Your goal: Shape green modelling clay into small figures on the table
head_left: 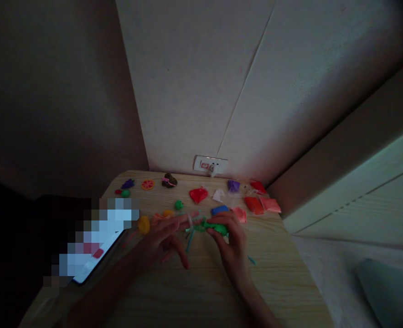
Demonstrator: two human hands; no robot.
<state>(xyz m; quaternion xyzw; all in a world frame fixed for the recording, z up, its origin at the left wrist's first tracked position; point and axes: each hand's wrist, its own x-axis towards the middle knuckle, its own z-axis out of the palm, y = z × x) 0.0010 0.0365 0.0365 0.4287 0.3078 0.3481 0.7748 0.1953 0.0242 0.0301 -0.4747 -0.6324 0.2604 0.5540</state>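
Work looks partway: shaped pieces, an orange slice-like disc [147,184] and a purple piece [128,183], lie beyond the left hand [163,237]; packets that look unused, among them a red packet [198,195], lie beyond the hands; green lump [220,229], seemingly unfinished, is pinched between thumb and fingers of the right hand [235,237], above the tabletop [276,269]; left hand reaches toward it, thumb hanging apart; cannot tell whether its fingertips grip the clear wrap [190,220]; right fingers curl inward.
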